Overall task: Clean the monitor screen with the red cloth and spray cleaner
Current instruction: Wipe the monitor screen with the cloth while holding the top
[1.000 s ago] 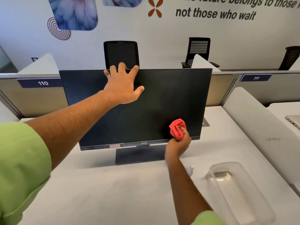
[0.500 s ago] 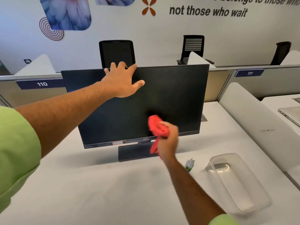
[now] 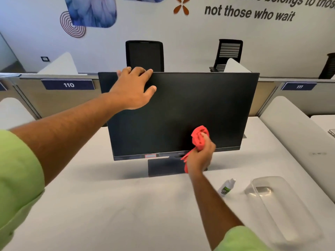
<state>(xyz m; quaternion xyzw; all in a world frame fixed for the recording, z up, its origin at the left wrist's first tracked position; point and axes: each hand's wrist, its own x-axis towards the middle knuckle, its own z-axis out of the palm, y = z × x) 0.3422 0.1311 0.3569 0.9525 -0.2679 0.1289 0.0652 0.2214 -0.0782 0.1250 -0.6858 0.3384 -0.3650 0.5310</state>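
We brace the monitor top with our flat left hand; our right hand grips the bunched red cloth low on the screen, best wiped in overlapping passes.

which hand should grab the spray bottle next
Right, probably. The right hand is nearer the spray bottle on the desk, though it grips the red cloth. The left hand braces the monitor top.
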